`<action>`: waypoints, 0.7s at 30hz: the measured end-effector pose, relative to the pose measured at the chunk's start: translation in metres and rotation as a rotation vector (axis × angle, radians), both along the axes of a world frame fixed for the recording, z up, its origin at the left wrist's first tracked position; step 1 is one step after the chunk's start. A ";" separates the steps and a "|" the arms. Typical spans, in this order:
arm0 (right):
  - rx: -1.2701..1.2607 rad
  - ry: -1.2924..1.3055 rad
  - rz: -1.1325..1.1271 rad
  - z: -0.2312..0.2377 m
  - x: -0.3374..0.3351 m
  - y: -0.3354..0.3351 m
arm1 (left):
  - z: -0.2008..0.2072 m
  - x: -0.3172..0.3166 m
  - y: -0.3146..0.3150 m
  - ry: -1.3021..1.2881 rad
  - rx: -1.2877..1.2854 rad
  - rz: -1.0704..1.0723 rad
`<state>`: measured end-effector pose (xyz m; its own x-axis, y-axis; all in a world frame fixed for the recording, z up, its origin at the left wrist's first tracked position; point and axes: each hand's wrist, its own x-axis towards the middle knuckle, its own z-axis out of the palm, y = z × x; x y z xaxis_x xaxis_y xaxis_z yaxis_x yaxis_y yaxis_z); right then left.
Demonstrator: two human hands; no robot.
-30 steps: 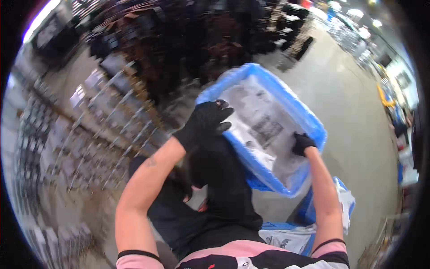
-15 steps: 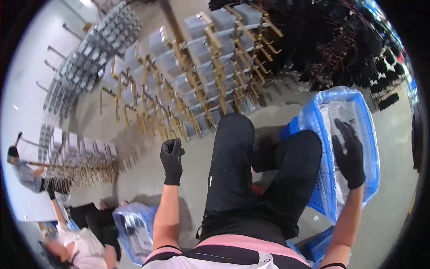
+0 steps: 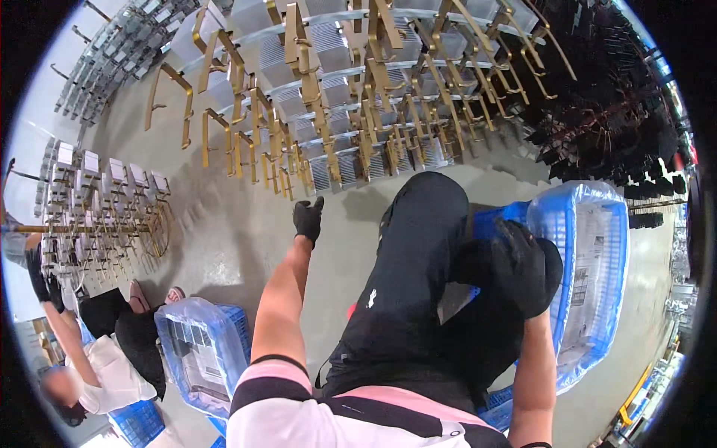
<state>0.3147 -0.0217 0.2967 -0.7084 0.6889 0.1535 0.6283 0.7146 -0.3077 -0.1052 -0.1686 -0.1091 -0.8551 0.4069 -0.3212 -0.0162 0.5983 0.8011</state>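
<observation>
In a black glove, my left hand reaches forward, just short of the lower edge of a hanging rack. Its thumb stands apart from partly curled fingers, and nothing shows in it. The rack bears rows of grey finned metal parts between brass-coloured hooks. My right hand, gloved in black too, is over my right knee with its fingers stretched out and nothing visible in them. Beside it stands a blue plastic crate lined with clear film, with printed paper sheets inside.
Dark parts hang thickly at the far right. Another laden rack hangs at the left. Close to it sits a co-worker in a white shirt, beside a second film-lined blue crate. Grey floor shows between us.
My right hand has left the crate and come leftward over my knee. My left hand has stretched forward toward the rack, its thumb now apart. The rack looks larger and nearer.
</observation>
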 end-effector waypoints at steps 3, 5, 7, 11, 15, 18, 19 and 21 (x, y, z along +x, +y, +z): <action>-0.043 -0.020 -0.076 -0.025 0.011 0.007 | -0.003 0.007 0.051 0.190 -0.123 -0.030; -0.098 0.004 -0.138 -0.035 0.013 0.011 | -0.006 0.003 0.067 0.165 -0.103 -0.102; -0.091 0.015 -0.145 -0.042 0.013 0.016 | -0.014 -0.008 0.074 0.142 -0.052 -0.225; -0.057 0.091 -0.104 -0.046 0.006 0.018 | -0.029 -0.069 0.048 0.339 -0.192 -0.338; -0.005 -0.007 -0.126 -0.055 0.012 0.022 | -0.025 -0.014 0.077 0.438 -0.396 -0.324; -0.029 0.013 -0.165 -0.052 0.009 0.022 | -0.001 -0.001 0.081 0.370 -0.435 -0.253; -0.032 0.024 -0.164 -0.053 0.009 0.022 | 0.002 0.001 0.083 0.336 -0.452 -0.215; -0.034 0.028 -0.167 -0.055 0.013 0.023 | -0.009 0.012 0.092 0.298 -0.357 -0.247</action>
<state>0.3277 0.0013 0.2414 -0.5793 0.8019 0.1462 0.7283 0.5897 -0.3491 -0.0932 -0.0770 -0.1179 -0.8229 0.5177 -0.2341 0.3573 0.7918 0.4953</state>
